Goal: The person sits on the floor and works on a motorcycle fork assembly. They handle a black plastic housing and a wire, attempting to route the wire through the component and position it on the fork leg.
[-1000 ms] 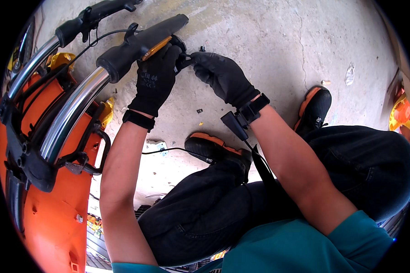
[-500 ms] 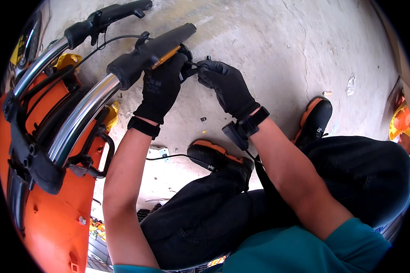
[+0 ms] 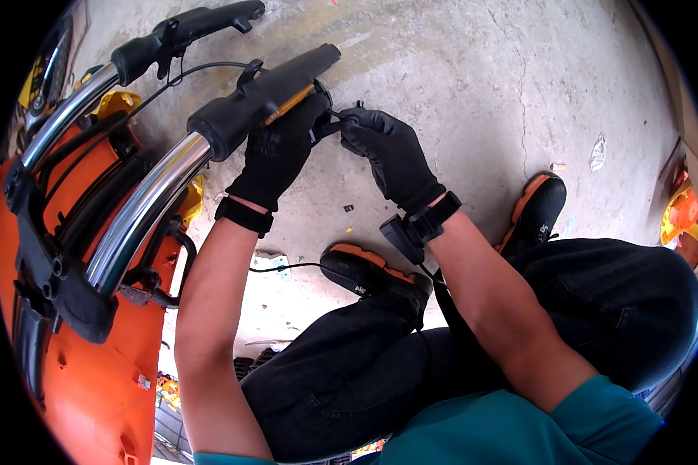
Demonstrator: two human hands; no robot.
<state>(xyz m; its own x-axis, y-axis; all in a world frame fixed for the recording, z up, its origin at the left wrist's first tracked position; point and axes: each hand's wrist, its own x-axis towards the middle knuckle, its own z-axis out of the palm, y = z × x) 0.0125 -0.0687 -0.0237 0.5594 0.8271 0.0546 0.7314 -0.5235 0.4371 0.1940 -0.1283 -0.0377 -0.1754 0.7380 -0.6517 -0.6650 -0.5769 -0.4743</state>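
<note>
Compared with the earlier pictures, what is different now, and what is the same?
The whole view has slid down and slightly right, fork leg, hands and floor together, suggesting that the camera moved. No grip visibly taken or released. Unchanged: the left hand is beside the amber strip, its hold mostly hidden; the right hand seems to pinch a small dark part; both shoes remain on the floor.

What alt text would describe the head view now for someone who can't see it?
A black-gloved right hand pinches a thin dark part beside the gloved left hand, which is at an amber strip alongside a black fork leg. An orange panel is at left; orange-soled shoes rest on concrete floor.
</note>
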